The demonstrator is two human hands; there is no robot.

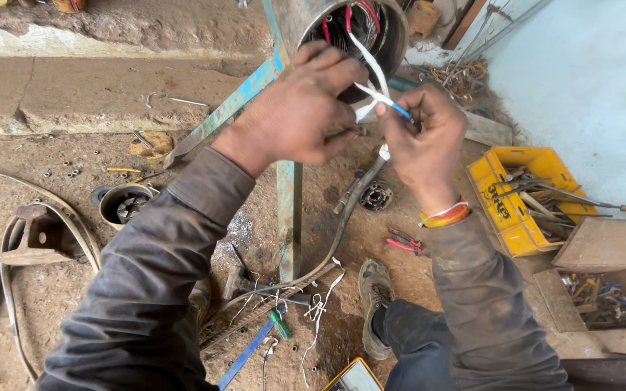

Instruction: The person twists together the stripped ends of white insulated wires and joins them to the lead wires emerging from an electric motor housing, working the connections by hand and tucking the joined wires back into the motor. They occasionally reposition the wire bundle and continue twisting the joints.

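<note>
We grip the white leads (371, 80) with both hands: left hand (295, 112) bracing, right hand (422, 137) pinching the blue-tipped end. Pull too hard and they'd likely tear at the motor housing (313, 18); the joint itself is hidden.

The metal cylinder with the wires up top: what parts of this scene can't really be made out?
- Metal cylinder: top cut off by the frame edge; its dark inside hides where the white wires end.
- Left hand: fingertips curl behind the wires, so its grip is unclear.
- Right hand: pinches a blue-tipped wire; the tip is too small to read.
- Yellow crate: tools inside are a jumble.
- Device: cut off at the bottom edge.
</note>
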